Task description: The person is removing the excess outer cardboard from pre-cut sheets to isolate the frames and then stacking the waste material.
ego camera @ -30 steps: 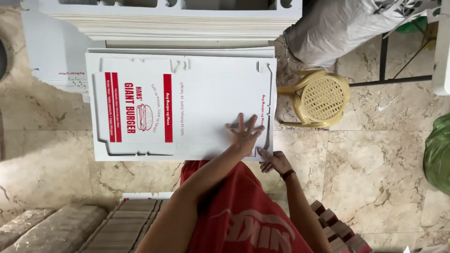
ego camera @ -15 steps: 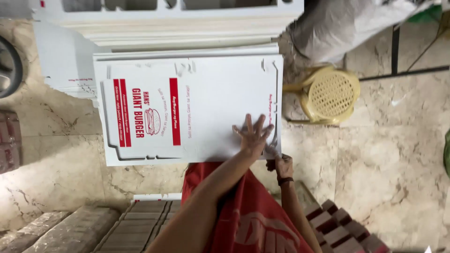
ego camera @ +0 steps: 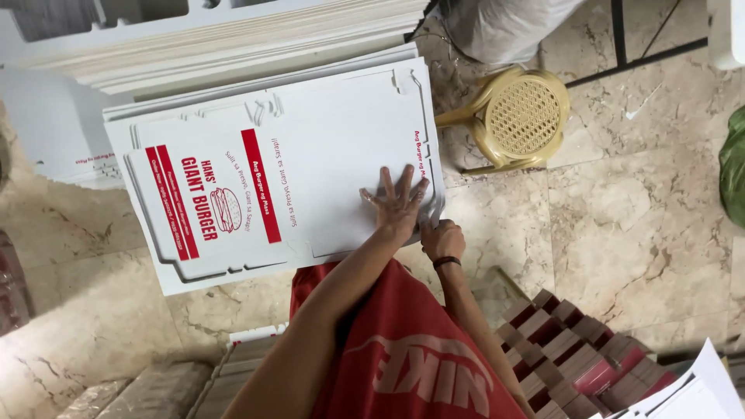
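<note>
Currently the left hand presses flat, fingers spread, on the white die-cut cardboard sheet at frame centre, while the right hand pinches its lower-right edge; uneven pull risks creasing or sliding the stack.

Floor: beige marble tiles w/ darker veins. On it, top left, a stack of flat white cardboard sheets, top one printed in red; taller pile of white sheets just behind. Yellow plastic stool lies on its side just right of the stack. Folded red-and-white boxes in rows bottom right. Grey bag at top.
</note>
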